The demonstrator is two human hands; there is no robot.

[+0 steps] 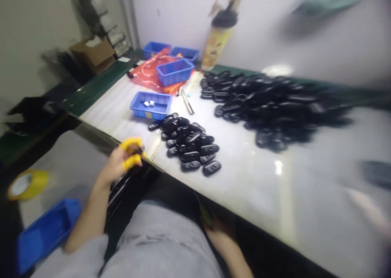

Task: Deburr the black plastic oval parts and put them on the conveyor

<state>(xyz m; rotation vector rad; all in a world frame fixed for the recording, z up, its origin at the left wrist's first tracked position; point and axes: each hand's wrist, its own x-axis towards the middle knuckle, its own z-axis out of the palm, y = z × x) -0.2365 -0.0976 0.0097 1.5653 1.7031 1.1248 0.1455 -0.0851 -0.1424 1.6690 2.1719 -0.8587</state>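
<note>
My left hand (124, 162) is raised beside the table's near-left edge, its fingertips in yellow finger cots pinched on a small dark part (133, 149). Just right of it, a small pile of black oval plastic shells (189, 144) lies on the white table (269, 196). A much larger heap of the same black shells (269, 107) spreads across the back of the table. My right hand (220, 234) is low by my lap under the table's front edge, and its fingers are hidden in shadow.
A blue tray (150, 105) with small white bits sits behind the small pile, and a metal tool (186, 101) lies beside it. More blue trays (174, 71) rest on red plastic. A yellow bottle (218, 41) stands at the back. A tape roll (27, 184) and a blue bin (45, 233) are lower left.
</note>
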